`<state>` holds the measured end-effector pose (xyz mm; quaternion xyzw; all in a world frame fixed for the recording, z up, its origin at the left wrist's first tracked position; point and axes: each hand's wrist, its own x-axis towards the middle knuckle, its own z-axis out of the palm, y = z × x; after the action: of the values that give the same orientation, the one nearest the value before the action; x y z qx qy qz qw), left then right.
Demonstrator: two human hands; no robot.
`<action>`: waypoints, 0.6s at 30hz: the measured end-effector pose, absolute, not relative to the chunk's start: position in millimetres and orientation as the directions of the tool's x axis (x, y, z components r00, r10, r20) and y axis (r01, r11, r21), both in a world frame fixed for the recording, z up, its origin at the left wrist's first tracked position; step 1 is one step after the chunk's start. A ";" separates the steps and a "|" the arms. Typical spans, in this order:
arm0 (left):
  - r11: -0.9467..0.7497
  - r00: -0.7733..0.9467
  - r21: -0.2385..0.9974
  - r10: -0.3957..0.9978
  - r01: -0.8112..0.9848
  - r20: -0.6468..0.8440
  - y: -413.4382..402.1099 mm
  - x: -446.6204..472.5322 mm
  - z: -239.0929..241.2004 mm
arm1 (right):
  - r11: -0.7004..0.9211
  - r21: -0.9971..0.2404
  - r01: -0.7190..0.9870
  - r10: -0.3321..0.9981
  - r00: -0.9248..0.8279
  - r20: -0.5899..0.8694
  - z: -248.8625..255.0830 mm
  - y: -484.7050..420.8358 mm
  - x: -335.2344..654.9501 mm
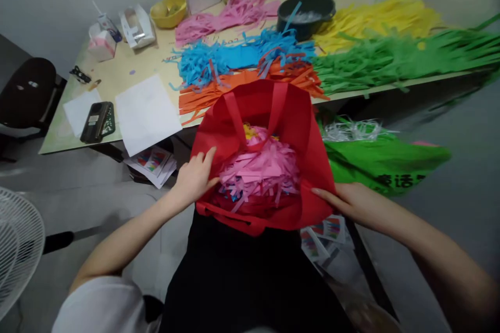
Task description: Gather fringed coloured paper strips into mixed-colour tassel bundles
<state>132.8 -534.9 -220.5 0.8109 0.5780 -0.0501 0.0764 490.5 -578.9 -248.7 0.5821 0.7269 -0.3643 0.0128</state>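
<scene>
Now | left hand (pixel 194 177) pinches red fabric bag (pixel 304 130) rim | right hand (pixel 344 200) flat against it | shredded pink paper (pixel 261 171) inside

Our left hand (pixel 193 179) grips the left edge of the red bag (pixel 308 130). Our right hand (pixel 347 200) lies flat on its right side, with the fingers straight. The red bag stands open on our lap. Inside it are pink strips (pixel 261 171), with a bit of yellow behind them.

Behind the red bag is the table (pixel 117 70). Orange strips (pixel 211 94) lie just behind the red bag, and blue strips (pixel 226 60) lie farther back. Green strips (pixel 390 60) are behind it to the right, with yellow strips (pixel 375 18) beyond them. A dark bowl (pixel 307 13) sits far behind the red bag. White paper (pixel 146 113) lies behind it to the left. A green bag (pixel 386 161) is just to its right. A fan (pixel 17 250) stands far to its left.
</scene>
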 end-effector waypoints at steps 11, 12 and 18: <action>-0.067 0.079 0.325 0.997 0.943 -0.023 -578.6 85.2 -192.7 | 0.683 -0.441 0.582 0.511 -0.813 -0.280 -215.3 -537.4 349.1; -0.074 0.086 0.304 0.996 0.950 -0.028 -584.5 82.7 -190.8 | 0.683 -0.451 0.575 0.467 -0.818 -0.335 -229.7 -533.6 337.7; -0.116 0.155 0.199 0.970 0.973 -0.190 -612.3 80.0 -193.2 | 0.775 -0.267 0.573 0.434 -0.789 -0.434 -274.5 -546.7 327.5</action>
<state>80.0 -612.3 -193.2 0.7470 0.6501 -0.0064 0.1389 327.5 -546.7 -274.5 0.2722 0.9253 -0.1965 0.1765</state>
